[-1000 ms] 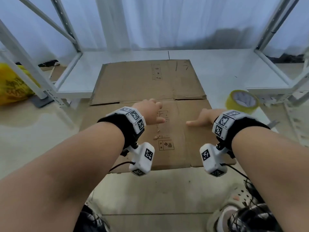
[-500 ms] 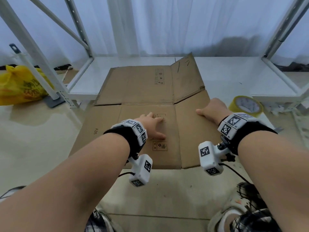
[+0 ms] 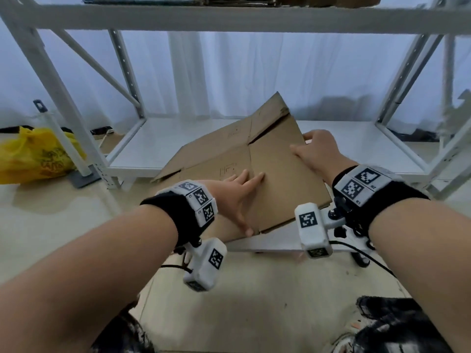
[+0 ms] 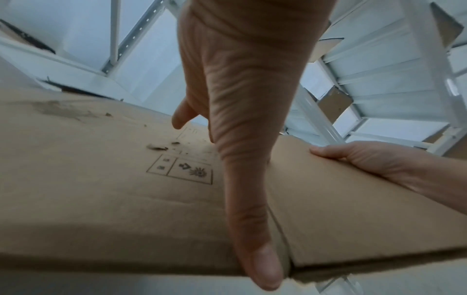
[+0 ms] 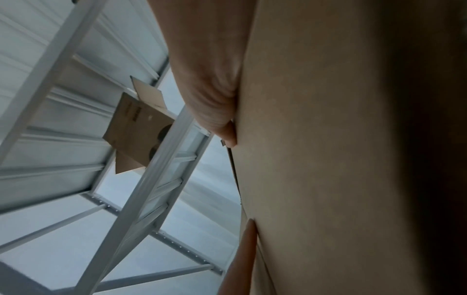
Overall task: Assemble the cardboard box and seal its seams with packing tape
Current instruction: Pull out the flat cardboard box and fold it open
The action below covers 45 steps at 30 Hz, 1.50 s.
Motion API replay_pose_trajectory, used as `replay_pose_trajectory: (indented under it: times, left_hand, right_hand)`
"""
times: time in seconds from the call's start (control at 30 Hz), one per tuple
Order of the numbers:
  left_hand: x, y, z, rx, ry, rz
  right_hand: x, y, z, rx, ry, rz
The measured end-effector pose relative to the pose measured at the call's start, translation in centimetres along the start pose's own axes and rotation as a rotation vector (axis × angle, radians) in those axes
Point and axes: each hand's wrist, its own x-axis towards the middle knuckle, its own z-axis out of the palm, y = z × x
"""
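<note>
The flattened brown cardboard box (image 3: 280,179) lies half on the floor and half on the low shelf, with its right side tilted up. My left hand (image 3: 237,189) presses flat on the middle panel beside the fold line, fingers straight. In the left wrist view its thumb (image 4: 255,229) lies along the slot at the near edge of the box (image 4: 101,189). My right hand (image 3: 316,149) grips the raised right edge, thumb on top. The right wrist view shows its fingers (image 5: 209,79) against the box's panel (image 5: 328,159). No tape roll is in view.
A white metal rack surrounds the box: uprights (image 3: 76,118), a low shelf (image 3: 153,138) and an overhead beam (image 3: 229,16). A yellow plastic bag (image 3: 35,154) lies on the floor at the left. More cardboard (image 5: 136,127) sits on an upper shelf. My shoes (image 3: 382,324) are near the bottom edge.
My right hand slid from the middle of the panel to the box's right edge and lifted that side. My left hand stayed pressing. The yellow tape roll has gone out of sight.
</note>
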Motion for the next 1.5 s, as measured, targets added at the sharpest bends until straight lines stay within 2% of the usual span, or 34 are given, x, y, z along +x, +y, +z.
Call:
replay_pose_trajectory:
  times: [0.13, 0.23, 0.3, 0.37, 0.43, 0.6, 0.73, 0.9, 1.17, 1.4, 1.5]
  left_hand:
    - [-1.7, -0.6, -0.8, 0.091, 0.089, 0.036]
    - [-2.3, -0.9, -1.2, 0.129, 0.141, 0.089]
    - [-2.6, -1.4, -1.6, 0.162, 0.189, 0.120]
    - [-3.0, -2.0, -2.4, 0.198, 0.260, 0.120]
    - [-3.4, -2.8, -3.3, 0.184, 0.345, 0.104]
    - [-3.5, -4.7, -3.4, 0.011, 0.496, 0.092]
    - [-3.4, -4.8, -3.0, -0.090, 0.585, 0.089]
    - [-3.5, -4.3, -3.6, -0.126, 0.555, 0.017]
    - [-3.2, -4.6, -3.5, -0.184, 0.473, 0.015]
    - [-3.1, -4.4, -3.8, -0.146, 0.449, 0.029]
    - [-3.2, -3.9, -4.0, -0.062, 0.441, 0.039]
  right_hand:
    - [0.4, -1.5, 1.2, 0.080, 0.037, 0.016]
    - [0.7, -1.5, 1.9, 0.247, 0.007, 0.137]
    - [0.8, -1.3, 2.1, 0.420, -0.112, 0.308]
    - [0.4, -1.5, 1.9, 0.558, -0.302, 0.461]
    - [0.2, -1.7, 2.0, 0.679, -0.404, 0.537]
    - [0.1, -2.0, 2.1, 0.982, -0.374, 0.561]
    - [-0.1, -2.0, 2.4, 1.050, -0.258, 0.505]
    - [-0.6, -2.4, 3.4, 1.046, -0.208, 0.490]
    - [-0.7, -2.0, 3.3, 0.947, -0.258, 0.479]
    - [-0.5, -1.7, 3.1, 0.911, -0.261, 0.492]
    - [-0.3, -1.6, 3.1, 0.915, -0.254, 0.496]
